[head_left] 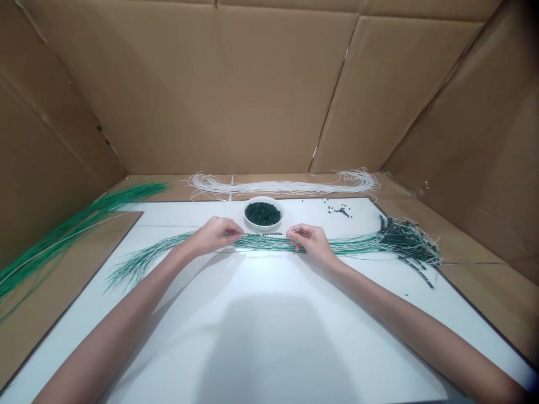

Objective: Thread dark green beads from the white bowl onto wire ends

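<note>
My left hand (217, 233) and my right hand (309, 240) pinch a thin strand, stretched level between them. Small dark beads (269, 234) sit along that strand in the gap between my fingertips. Just below runs a bundle of green strands (269, 243), lying across the white board and partly covered by both hands. Its left end fans out loose; at the right end, dark beaded tips (408, 241) are gathered in a thick cluster. A white bowl (246, 220) full of dark green beads (263, 214) stands right behind the strand.
Loose dark beads (342, 211) are scattered right of the bowl. A bundle of white strands (278, 187) lies along the back edge. More green strands (80, 233) lie at the left. Cardboard walls (236, 84) enclose the back and sides of the white board (269, 336).
</note>
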Demonstrator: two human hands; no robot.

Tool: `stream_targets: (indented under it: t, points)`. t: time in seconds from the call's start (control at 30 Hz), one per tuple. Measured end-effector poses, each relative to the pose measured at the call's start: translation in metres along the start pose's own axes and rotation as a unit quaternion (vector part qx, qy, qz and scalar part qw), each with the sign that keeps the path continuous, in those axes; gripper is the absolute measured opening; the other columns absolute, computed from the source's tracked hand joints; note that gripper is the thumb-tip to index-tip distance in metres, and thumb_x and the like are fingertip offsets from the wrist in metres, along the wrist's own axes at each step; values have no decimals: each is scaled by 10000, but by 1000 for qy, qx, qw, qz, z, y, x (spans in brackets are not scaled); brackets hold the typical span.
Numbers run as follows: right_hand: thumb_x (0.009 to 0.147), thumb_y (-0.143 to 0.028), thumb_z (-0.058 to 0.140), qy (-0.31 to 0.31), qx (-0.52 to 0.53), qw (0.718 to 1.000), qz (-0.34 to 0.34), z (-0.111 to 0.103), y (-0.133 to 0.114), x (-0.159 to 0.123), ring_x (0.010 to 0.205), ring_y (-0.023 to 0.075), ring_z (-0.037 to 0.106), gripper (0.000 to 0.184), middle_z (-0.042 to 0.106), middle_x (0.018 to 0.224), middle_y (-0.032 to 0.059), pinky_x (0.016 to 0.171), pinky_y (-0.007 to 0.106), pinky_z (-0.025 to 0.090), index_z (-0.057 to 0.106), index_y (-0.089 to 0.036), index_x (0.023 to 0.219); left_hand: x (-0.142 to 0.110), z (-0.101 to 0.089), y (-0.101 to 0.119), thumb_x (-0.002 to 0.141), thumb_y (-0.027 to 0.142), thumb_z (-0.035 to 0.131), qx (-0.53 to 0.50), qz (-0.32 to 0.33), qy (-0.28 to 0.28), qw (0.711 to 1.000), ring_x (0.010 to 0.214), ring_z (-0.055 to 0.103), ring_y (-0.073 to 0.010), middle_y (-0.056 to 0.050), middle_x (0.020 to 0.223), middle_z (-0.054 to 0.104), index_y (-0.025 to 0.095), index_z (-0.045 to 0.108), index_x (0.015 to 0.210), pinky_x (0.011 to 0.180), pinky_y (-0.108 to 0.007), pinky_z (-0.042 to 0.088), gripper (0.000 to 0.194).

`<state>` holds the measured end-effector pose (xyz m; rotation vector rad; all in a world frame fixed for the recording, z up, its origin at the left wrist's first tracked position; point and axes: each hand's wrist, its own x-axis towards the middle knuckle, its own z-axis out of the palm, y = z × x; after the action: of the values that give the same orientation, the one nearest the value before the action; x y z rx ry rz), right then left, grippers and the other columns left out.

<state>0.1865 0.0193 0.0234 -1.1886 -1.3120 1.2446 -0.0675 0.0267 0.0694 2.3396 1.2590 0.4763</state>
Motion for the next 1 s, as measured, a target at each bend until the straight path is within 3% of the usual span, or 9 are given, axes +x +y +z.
stream_targets:
  t: [0.33, 0.6, 1.0]
  points:
    - [513, -340, 722, 11, 19, 1000, 21, 0, -4, -1, 424, 65, 441, 265, 574, 531, 4, 418, 212, 377, 644, -121, 640, -2, 5, 2, 748, 337, 474, -37, -3, -30, 999, 666, 565, -126, -20, 757, 647, 172, 648, 773, 590, -188, 406, 241]
    - [502, -334, 733, 12, 31, 999, 21, 1, -4, -2, 406, 56, 435, 264, 569, 509, -2, 406, 200, 362, 646, -118, 625, -1, 11, 13, 757, 358, 427, -71, -67, -16, 995, 544, 443, -92, 11, 640, 565, 146, 617, 792, 502, -176, 316, 286]
    - [527, -316, 728, -20, -2, 1000, 17, -6, -1, 2, 457, 73, 476, 250, 625, 589, 35, 466, 224, 401, 690, -115, 671, 2, 18, 9, 749, 341, 422, -44, -75, 5, 996, 483, 351, -75, 45, 497, 408, 153, 623, 794, 482, -174, 263, 278]
